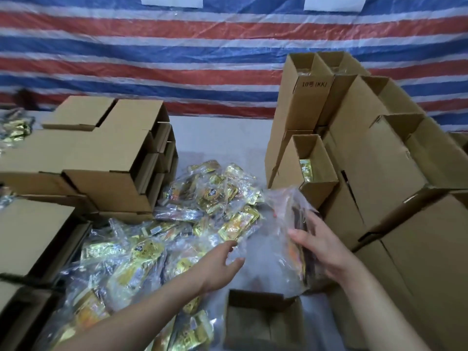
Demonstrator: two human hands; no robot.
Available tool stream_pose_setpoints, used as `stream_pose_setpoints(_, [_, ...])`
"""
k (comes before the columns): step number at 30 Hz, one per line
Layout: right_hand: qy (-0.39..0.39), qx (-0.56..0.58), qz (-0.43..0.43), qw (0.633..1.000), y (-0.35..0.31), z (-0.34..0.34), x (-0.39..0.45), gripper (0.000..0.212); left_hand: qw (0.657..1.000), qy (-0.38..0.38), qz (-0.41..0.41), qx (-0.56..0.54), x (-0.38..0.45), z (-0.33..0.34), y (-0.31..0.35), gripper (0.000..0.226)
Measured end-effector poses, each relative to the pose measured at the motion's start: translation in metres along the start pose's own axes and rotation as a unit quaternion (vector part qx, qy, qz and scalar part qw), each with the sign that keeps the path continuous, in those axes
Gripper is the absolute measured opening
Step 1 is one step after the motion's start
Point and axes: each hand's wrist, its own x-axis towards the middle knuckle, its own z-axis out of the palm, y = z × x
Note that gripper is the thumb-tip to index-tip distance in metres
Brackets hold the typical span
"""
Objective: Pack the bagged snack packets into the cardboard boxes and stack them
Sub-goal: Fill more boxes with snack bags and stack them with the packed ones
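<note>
A heap of clear bags of gold snack packets (202,214) covers the middle of the table. My right hand (321,247) grips one clear bag of packets (291,224), holding it upright just above an open, empty cardboard box (263,323) at the front. My left hand (222,264) reaches with loosely spread fingers to the left side of that bag, its fingertips on the clear plastic. One open box in the right-hand stack (306,168) shows gold packets inside.
Closed and flat-topped cardboard boxes are stacked at the left (106,158). Taller open boxes stand stacked at the right (379,153). A red, white and blue striped tarp (177,51) hangs behind the table. More gold packets lie at the far left (12,127).
</note>
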Motion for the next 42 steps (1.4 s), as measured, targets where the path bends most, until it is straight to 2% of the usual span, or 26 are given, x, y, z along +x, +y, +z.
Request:
stream_pose_setpoints(3, [-0.046, -0.164, 0.058, 0.984, 0.011, -0.001, -0.014, 0.095, 0.995, -0.077, -0.029, 0.059, -0.003, 0.033, -0.044, 0.072])
stream_pose_setpoints(5, [-0.088, -0.260, 0.103, 0.956, 0.021, 0.005, -0.018, 0.096, 0.990, -0.110, -0.034, 0.086, -0.003, 0.046, -0.062, 0.067])
stream_pose_setpoints(7, [-0.133, -0.337, 0.124, 0.924, 0.034, 0.014, -0.018, 0.084, 0.991, -0.113, -0.036, 0.055, -0.003, 0.053, -0.071, 0.056])
stream_pose_setpoints(11, [-0.251, -0.445, 0.211, 0.834, 0.065, 0.034, -0.011, 0.063, 0.997, -0.075, -0.024, 0.011, -0.003, 0.058, -0.075, 0.053])
stream_pose_setpoints(13, [-0.297, -0.472, 0.234, 0.796, 0.081, 0.040, -0.007, 0.040, 0.998, -0.065, -0.016, 0.014, -0.002, 0.057, -0.075, 0.045])
stream_pose_setpoints(15, [-0.326, -0.503, 0.234, 0.766, 0.098, 0.044, 0.000, 0.023, 0.998, -0.064, 0.000, 0.021, -0.003, 0.056, -0.073, 0.042])
stream_pose_setpoints(18, [-0.327, -0.546, 0.225, 0.738, 0.123, 0.050, 0.010, 0.008, 0.998, -0.056, 0.022, 0.030, -0.002, 0.059, -0.074, 0.039])
stream_pose_setpoints(20, [-0.308, -0.569, 0.206, 0.734, 0.142, 0.055, 0.014, 0.011, 0.999, -0.032, 0.015, 0.028, -0.002, 0.060, -0.073, 0.034])
stream_pose_setpoints(22, [-0.295, -0.559, 0.203, 0.748, 0.153, 0.058, 0.018, 0.022, 1.000, -0.006, 0.009, 0.025, -0.002, 0.058, -0.073, 0.037])
stream_pose_setpoints(24, [-0.298, -0.503, 0.245, 0.773, 0.155, 0.058, 0.024, 0.013, 1.000, 0.001, 0.007, 0.021, -0.001, 0.056, -0.072, 0.038])
stream_pose_setpoints(27, [-0.286, -0.390, 0.344, 0.805, 0.141, 0.051, 0.031, 0.018, 1.000, -0.007, 0.005, 0.023, 0.001, 0.055, -0.068, 0.037])
stream_pose_setpoints(30, [-0.268, -0.314, 0.403, 0.817, 0.134, 0.043, 0.023, 0.016, 1.000, -0.016, 0.012, 0.022, 0.002, 0.053, -0.065, 0.037])
stream_pose_setpoints(31, [-0.269, -0.298, 0.420, 0.814, 0.135, 0.041, 0.019, 0.019, 0.999, -0.022, 0.016, 0.021, 0.001, 0.052, -0.065, 0.038])
stream_pose_setpoints(33, [-0.271, -0.282, 0.438, 0.810, 0.136, 0.042, 0.013, 0.040, 0.999, -0.034, 0.026, 0.024, 0.001, 0.052, -0.064, 0.041])
stream_pose_setpoints(35, [-0.309, -0.370, 0.398, 0.781, 0.138, 0.046, 0.013, 0.046, 0.999, -0.030, 0.029, 0.031, -0.001, 0.055, -0.062, 0.041])
stream_pose_setpoints(37, [-0.358, -0.490, 0.315, 0.730, 0.149, 0.054, 0.011, 0.036, 0.999, -0.013, 0.027, 0.033, -0.001, 0.058, -0.062, 0.041])
stream_pose_setpoints(40, [-0.346, -0.560, 0.245, 0.712, 0.183, 0.064, 0.002, 0.033, 0.999, 0.000, 0.033, 0.038, -0.003, 0.062, -0.063, 0.039])
stream_pose_setpoints(42, [-0.330, -0.594, 0.197, 0.706, 0.209, 0.064, 0.000, 0.047, 0.999, 0.006, 0.042, 0.034, -0.005, 0.064, -0.063, 0.038])
